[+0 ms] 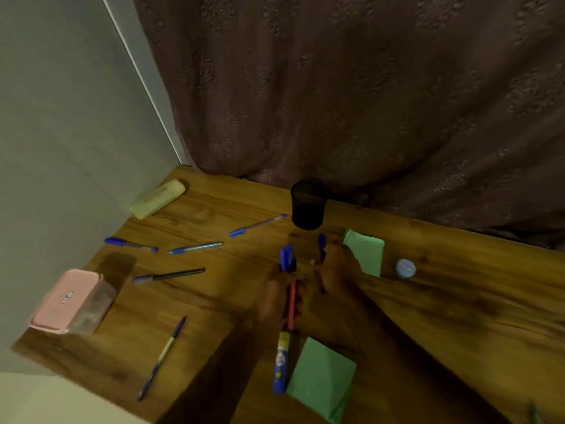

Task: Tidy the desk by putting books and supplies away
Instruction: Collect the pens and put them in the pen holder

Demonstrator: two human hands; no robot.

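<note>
Pens [288, 260] are standing bunched in the left hand [273, 296], whose fingers are curling round the shafts. Blue caps are poking out beyond the fist and a pinkish-red barrel is showing on the near side. Just beside it, the right hand [339, 270] is pinching one blue-capped pen [321, 241], though blur is hiding how its fingers are lying.

Both loads are running lengthwise away from the person, caps leading, toward the black mesh pen cup [308, 205]. The cup is standing upright just beyond the hands, mouth up, near the back of the wood-grain desk [458, 301]. The right hand's pen is sitting nearer the cup, so it is probably going in first, after tipping to vertical over the thin round rim.

Five loose pens are lying to the left, on the left hand's side and at differing angles:
- a clear-barrelled pen [258, 224] near the cup
- a pale blue pen [195, 247]
- a blue pen [131, 243] nearer the wall
- a slim dark pen [169, 275]
- a greenish pen [162, 359] toward the near edge

A blue tube [281, 365] with a yellowish cap, likely glue, is lying by the left wrist, just beside a green note pad [321, 377]. A second green pad [365, 252] and a small round pale-blue tub [405, 268] are lying off to the right. A pink-lidded plastic box [70, 301] and a soft yellowish case [159, 198] are sitting against the wall.
</note>
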